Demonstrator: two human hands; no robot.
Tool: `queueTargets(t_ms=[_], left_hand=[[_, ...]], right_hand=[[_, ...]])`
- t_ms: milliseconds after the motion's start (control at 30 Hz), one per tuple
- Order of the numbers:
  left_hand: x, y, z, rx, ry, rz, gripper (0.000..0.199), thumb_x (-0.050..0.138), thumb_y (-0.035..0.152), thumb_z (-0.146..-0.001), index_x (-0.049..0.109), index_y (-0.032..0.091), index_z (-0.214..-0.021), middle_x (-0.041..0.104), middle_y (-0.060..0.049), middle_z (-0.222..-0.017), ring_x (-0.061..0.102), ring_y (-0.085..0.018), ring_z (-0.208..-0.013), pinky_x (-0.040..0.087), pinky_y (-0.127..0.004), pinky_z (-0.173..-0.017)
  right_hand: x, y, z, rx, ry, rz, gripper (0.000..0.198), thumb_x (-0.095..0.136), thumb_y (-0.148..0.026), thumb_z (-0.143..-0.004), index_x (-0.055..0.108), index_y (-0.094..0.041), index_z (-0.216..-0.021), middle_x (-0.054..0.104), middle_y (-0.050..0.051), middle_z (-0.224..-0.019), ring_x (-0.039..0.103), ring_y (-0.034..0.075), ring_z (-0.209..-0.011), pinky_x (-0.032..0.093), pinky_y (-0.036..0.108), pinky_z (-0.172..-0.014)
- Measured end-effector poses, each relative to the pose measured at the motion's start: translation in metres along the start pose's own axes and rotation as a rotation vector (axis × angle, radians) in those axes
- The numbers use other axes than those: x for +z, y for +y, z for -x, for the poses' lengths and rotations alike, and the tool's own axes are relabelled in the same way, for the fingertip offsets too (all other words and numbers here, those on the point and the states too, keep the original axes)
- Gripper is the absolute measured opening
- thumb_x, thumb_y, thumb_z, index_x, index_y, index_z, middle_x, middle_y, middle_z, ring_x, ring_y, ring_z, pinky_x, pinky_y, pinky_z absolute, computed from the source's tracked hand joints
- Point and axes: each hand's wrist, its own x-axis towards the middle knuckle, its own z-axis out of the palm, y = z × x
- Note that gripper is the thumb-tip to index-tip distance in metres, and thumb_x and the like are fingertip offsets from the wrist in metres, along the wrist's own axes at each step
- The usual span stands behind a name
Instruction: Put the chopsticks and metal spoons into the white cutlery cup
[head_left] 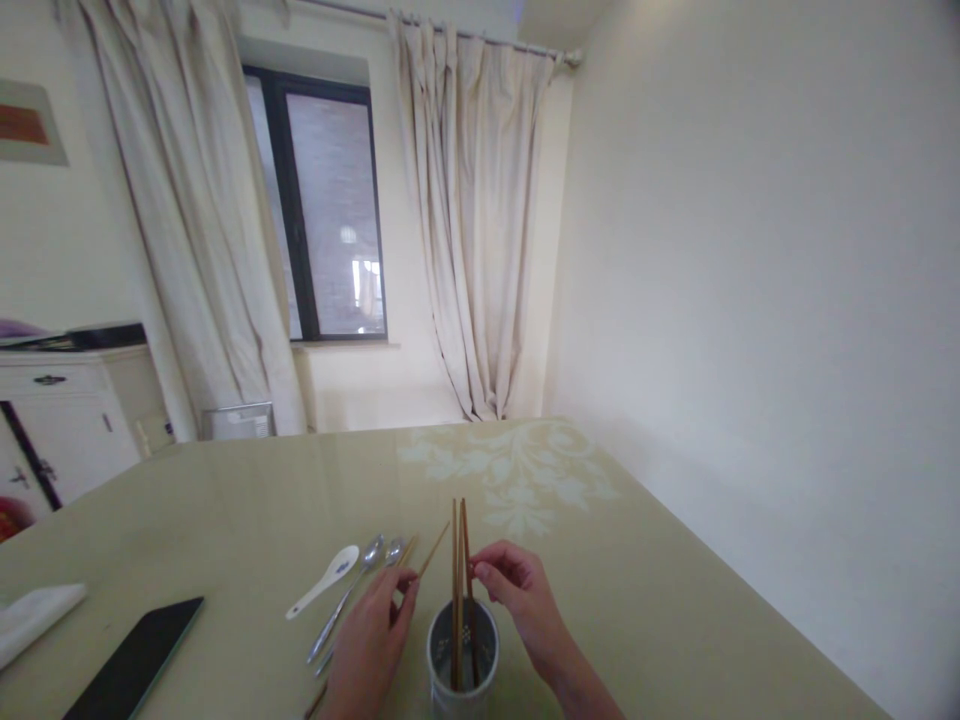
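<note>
Pinches a slanting chopstick (434, 549) in the left hand (379, 620), just left of the cup (461, 708) and aimed up and rightward, and with the right hand (517, 590) (the nearer hand there) seems to pinch a near-upright chopstick (465, 530) standing in that cup.

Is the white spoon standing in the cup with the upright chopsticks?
No: the white spoon lies on the table, left of the cup that holds the upright chopsticks.
</note>
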Motion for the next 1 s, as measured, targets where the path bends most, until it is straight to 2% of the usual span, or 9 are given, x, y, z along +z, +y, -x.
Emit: queueTargets(t_ms=[100, 200, 333, 533, 600, 700, 833, 933, 1000], left_hand=[[-0.001, 0.008, 0.000, 0.006, -0.006, 0.115, 0.031, 0.056, 0.047, -0.095, 0.076, 0.023, -0.101, 0.078, -0.004, -0.091, 0.066, -0.019, -0.061, 0.056, -0.033, -0.063], [-0.002, 0.017, 0.001, 0.066, -0.043, 0.234, 0.029, 0.059, 0.039, -0.093, 0.077, 0.022, -0.108, 0.078, -0.006, -0.097, 0.067, -0.019, -0.065, 0.055, -0.030, -0.059], [0.000, 0.025, 0.003, 0.115, -0.153, 0.390, 0.028, 0.068, 0.037, -0.090, 0.080, 0.023, -0.111, 0.079, -0.007, -0.102, 0.073, -0.022, -0.082, 0.060, -0.031, -0.074], [0.003, 0.030, 0.004, 0.068, -0.308, 0.488, 0.030, 0.072, 0.042, -0.089, 0.081, 0.022, -0.111, 0.082, -0.008, -0.105, 0.076, -0.024, -0.091, 0.061, -0.033, -0.085], [0.003, 0.025, 0.003, 0.058, -0.278, 0.427, 0.034, 0.067, 0.047, -0.092, 0.080, 0.022, -0.111, 0.082, -0.008, -0.105, 0.076, -0.025, -0.093, 0.062, -0.035, -0.085], [0.001, 0.010, -0.002, 0.045, -0.137, 0.182, 0.038, 0.055, 0.050, -0.097, 0.080, 0.024, -0.106, 0.081, -0.008, -0.104, 0.074, -0.026, -0.091, 0.061, -0.039, -0.085], [-0.005, -0.015, -0.007, 0.030, -0.022, -0.201, 0.037, 0.044, 0.035, -0.098, 0.078, 0.023, -0.107, 0.079, -0.010, -0.115, 0.072, -0.028, -0.110, 0.055, -0.044, -0.103], [-0.007, -0.025, -0.007, -0.021, -0.042, -0.406, 0.037, 0.043, 0.028, -0.097, 0.075, 0.023, -0.115, 0.076, -0.011, -0.123, 0.069, -0.028, -0.118, 0.051, -0.043, -0.108], [-0.007, -0.026, -0.006, -0.045, -0.079, -0.479, 0.035, 0.044, 0.027, -0.097, 0.074, 0.023, -0.114, 0.076, -0.010, -0.122, 0.069, -0.027, -0.118, 0.050, -0.042, -0.107]], right_hand=[[0.000, 0.005, -0.003, 0.017, 0.010, 0.042, 0.043, 0.082, -0.062, -0.081, 0.081, -0.019, -0.083, 0.074, 0.004, -0.077, 0.054, 0.014, -0.064, 0.040, 0.027, -0.061], [-0.001, 0.013, -0.007, 0.069, 0.045, 0.102, 0.048, 0.076, -0.067, -0.084, 0.079, -0.019, -0.080, 0.072, 0.003, -0.075, 0.051, 0.013, -0.060, 0.037, 0.028, -0.059], [-0.002, 0.027, -0.009, 0.148, -0.011, 0.158, 0.051, 0.076, -0.069, -0.082, 0.080, -0.018, -0.083, 0.074, 0.003, -0.079, 0.056, 0.015, -0.065, 0.039, 0.028, -0.062], [0.004, 0.036, -0.009, 0.164, -0.063, 0.036, 0.048, 0.083, -0.065, -0.078, 0.075, -0.018, -0.079, 0.068, 0.000, -0.073, 0.061, 0.017, -0.070, 0.043, 0.027, -0.066], [0.002, 0.035, -0.012, 0.129, -0.002, -0.025, 0.050, 0.083, -0.067, -0.078, 0.074, -0.019, -0.084, 0.072, 0.002, -0.080, 0.064, 0.018, -0.072, 0.045, 0.027, -0.066], [-0.011, 0.029, -0.019, 0.020, 0.203, -0.141, 0.049, 0.082, -0.067, -0.079, 0.073, -0.020, -0.090, 0.076, 0.005, -0.091, 0.066, 0.018, -0.078, 0.049, 0.027, -0.067], [-0.044, 0.013, -0.029, -0.165, 0.506, -0.376, 0.048, 0.092, -0.063, -0.069, 0.074, -0.023, -0.091, 0.074, -0.001, -0.084, 0.064, 0.013, -0.074, 0.053, 0.024, -0.070], [-0.062, 0.001, -0.030, -0.209, 0.589, -0.535, 0.049, 0.099, -0.054, -0.061, 0.076, -0.025, -0.093, 0.074, -0.002, -0.086, 0.066, 0.012, -0.077, 0.056, 0.021, -0.071], [-0.064, -0.003, -0.028, -0.200, 0.569, -0.567, 0.046, 0.100, -0.051, -0.062, 0.077, -0.026, -0.093, 0.074, -0.002, -0.087, 0.067, 0.013, -0.078, 0.058, 0.021, -0.070]])
